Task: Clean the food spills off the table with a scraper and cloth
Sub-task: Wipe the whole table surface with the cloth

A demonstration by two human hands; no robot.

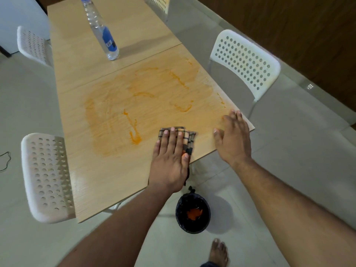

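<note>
A checked cloth (189, 139) is pressed flat under the left hand (169, 157), grip spread wide, beside the orange smear (123, 116) on the tabletop (92, 182). The right hand (234, 137), open and empty, is laid beyond the cloth.

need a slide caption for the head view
Left hand presses checked cloth on orange-smeared table; right hand flat beside it.

Head view, steeply down, close.

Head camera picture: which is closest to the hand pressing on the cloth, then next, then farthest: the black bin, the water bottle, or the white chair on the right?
From the left hand:
1. Black bin, on the floor just below the table edge.
2. White chair, up on the right side.
3. Water bottle, far up the table.
</note>
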